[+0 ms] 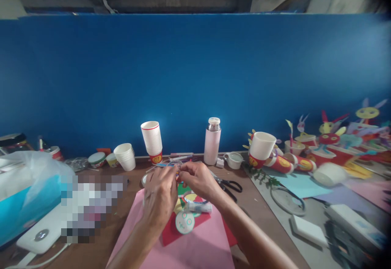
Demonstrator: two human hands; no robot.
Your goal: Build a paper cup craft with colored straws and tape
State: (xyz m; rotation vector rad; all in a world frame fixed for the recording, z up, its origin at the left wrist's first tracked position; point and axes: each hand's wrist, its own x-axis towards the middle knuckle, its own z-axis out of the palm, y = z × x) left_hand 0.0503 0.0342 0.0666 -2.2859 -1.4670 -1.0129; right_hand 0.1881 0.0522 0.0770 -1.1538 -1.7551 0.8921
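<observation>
Both hands meet above the far edge of a pink sheet [195, 256]. My left hand [161, 189] is closed, its fingertips bent around something too small to make out. My right hand [195, 176] pinches at the same spot, its fingertips against those of the left. Just below them lie a roll of clear tape [198, 208], green and red paper, and a round white rabbit face [185, 221] with drawn features. Black-handled scissors [230, 187] rest right of my right hand, partly behind it.
Behind the hands stand a tall stack of paper cups [152, 138] and a pink bottle [212, 143]. Cup and paper crafts [328, 143] crowd the right. At left are a plastic bag [33, 175] and a white power bank [39, 234].
</observation>
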